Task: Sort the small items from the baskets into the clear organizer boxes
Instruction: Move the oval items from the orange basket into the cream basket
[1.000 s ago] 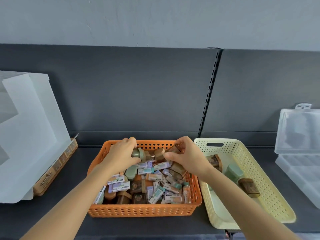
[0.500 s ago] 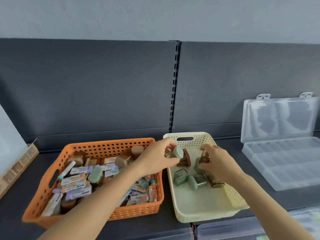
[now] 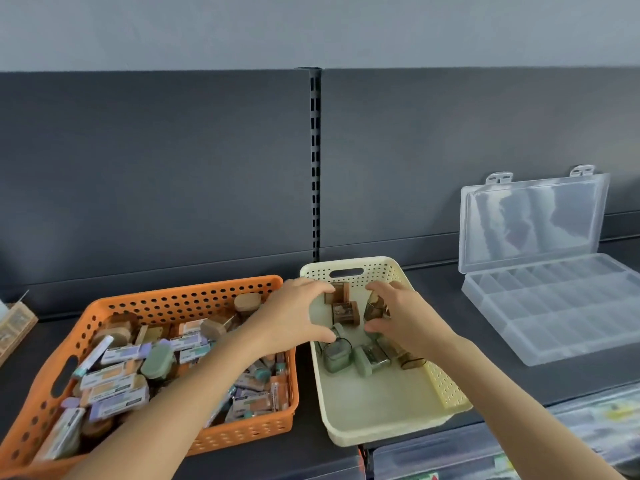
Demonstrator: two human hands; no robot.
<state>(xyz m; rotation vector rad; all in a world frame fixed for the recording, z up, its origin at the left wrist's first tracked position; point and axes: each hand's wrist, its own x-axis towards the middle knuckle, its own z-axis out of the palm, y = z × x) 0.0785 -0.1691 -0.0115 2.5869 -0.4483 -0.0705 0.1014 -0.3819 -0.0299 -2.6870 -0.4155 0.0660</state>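
An orange basket [image 3: 194,293] at the left is full of small labelled boxes [image 3: 114,377] and round-lidded jars. To its right, a cream basket [image 3: 446,388] holds a few small brown cases [image 3: 343,311] and green jars [image 3: 336,355] at its far end. My left hand [image 3: 294,318] hovers over the cream basket's left rim, fingers spread in a curve with nothing between them. My right hand [image 3: 401,317] is inside the same basket, thumb and fingers pinching a small brown jar [image 3: 375,308]. A clear organizer box [image 3: 561,317] lies at the right, its lid raised.
The organizer's lid [image 3: 530,220] leans against the dark shelf back panel. A cardboard box edge [image 3: 14,323] shows at the far left. Clear containers [image 3: 485,452] sit on a lower shelf below the front edge. Bare dark shelf lies between the cream basket and organizer.
Both hands carried small jars from the orange basket to the cream one. My left hand has let go of its green-lidded jar. The view has swung right.
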